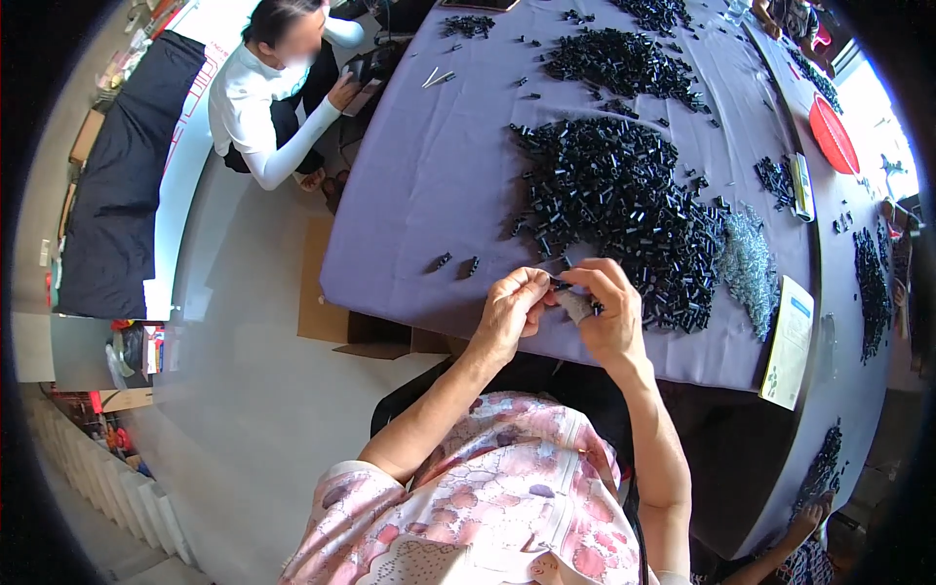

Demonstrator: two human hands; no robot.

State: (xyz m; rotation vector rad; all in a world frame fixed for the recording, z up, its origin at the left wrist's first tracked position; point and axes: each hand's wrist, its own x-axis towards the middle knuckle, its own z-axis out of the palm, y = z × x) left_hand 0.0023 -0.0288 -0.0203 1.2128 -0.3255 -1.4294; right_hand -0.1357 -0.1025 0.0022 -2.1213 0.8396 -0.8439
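Observation:
My left hand [509, 310] and my right hand [614, 317] meet over the near edge of the table. Their fingertips pinch a small black cylindrical part [560, 285] between them. A greyish clump [576, 306], perhaps small clear pieces, sits in the curled fingers of my right hand; its exact kind is too small to tell. Just beyond the hands spreads a big heap of black cylindrical parts [609, 185]. To its right lies a pile of small clear pieces [748, 268]. Two black parts [474, 265] lie apart, left of my hands.
A purple cloth [409, 195] covers the table. More black heaps [624, 68] lie farther back. At the right are a booklet [788, 341] and a red basket [835, 135]. A person in white [255, 97] sits at the left; a cardboard box [327, 312] stands below the edge.

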